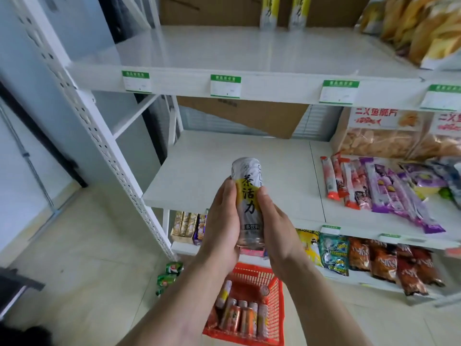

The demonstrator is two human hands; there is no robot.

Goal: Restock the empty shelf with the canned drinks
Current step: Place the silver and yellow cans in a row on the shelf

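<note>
You've got one tall silver-and-yellow can (247, 203) upright between both hands, out in front of the bare middle shelf (224, 171). Your left hand (220, 221) wraps its side with the fingers curled round the back, and your right hand (274, 226) cups the other side, thumb pressed against the label. So the can is in the air, not on any shelf yet.

Two matching cans (283, 11) already stand at the back of the upper shelf (224, 53), so my guess is that's where this one goes. That's the risky bit: you'd be reaching up and deep, and if the can's base clips the front lip with the price tags (225, 86) it could tip out of your grip. Set it down too close to those two and you could knock them over like dominoes.

Below you is the red basket (275, 290) with more cans lying in it, plus a few green cans (169, 275) loose on the floor just beside the shelf post. Easy to kick those if you step in without looking. Also watch the snack sticks (374, 186) on the right of the middle shelf if you go there instead.
</note>
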